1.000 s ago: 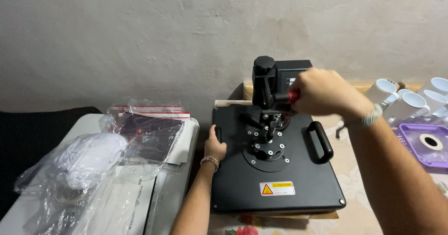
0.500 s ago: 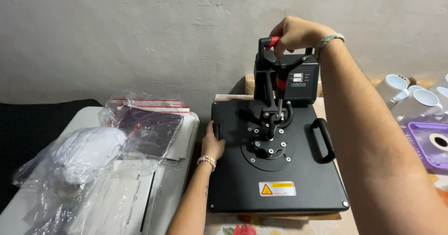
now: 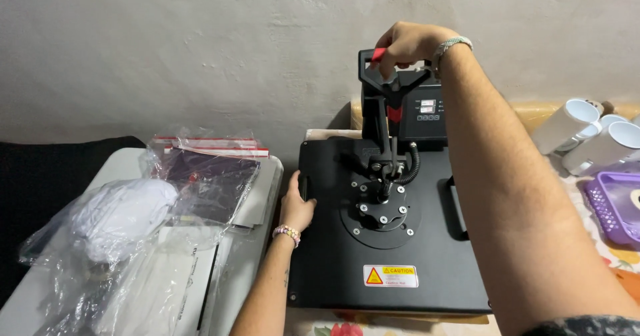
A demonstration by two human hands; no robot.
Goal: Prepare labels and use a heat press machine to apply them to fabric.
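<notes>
At the back of the black heat press (image 3: 393, 243), the right hand (image 3: 408, 44) is closed around the red-tipped lever (image 3: 385, 66), which now stands raised nearly upright above the machine's column. Half a second ago the same hand held the lever a little lower and more forward, and a second ago it gripped it down close to the top plate; so the lever has swung up and back in that time. Judging from this, the clamp looks released and the top plate is likely free to lift or swing.

On the press's left edge, the left hand (image 3: 296, 206) rests with its fingers curled over the side handle (image 3: 303, 188), as it did in both earlier pictures, steadying the machine while the lever travels. A beaded bracelet sits on that wrist.

Behind the lever is the control box (image 3: 427, 113) with its small display. Left of the press, on a white table (image 3: 250, 269), lie clear plastic bags (image 3: 127, 229), one holding something white and one something dark. Right of the press, white mugs (image 3: 587, 133) lie on their sides, well apart from it, and a purple basket (image 3: 617, 203) sits just in front of them on a patterned cloth.
</notes>
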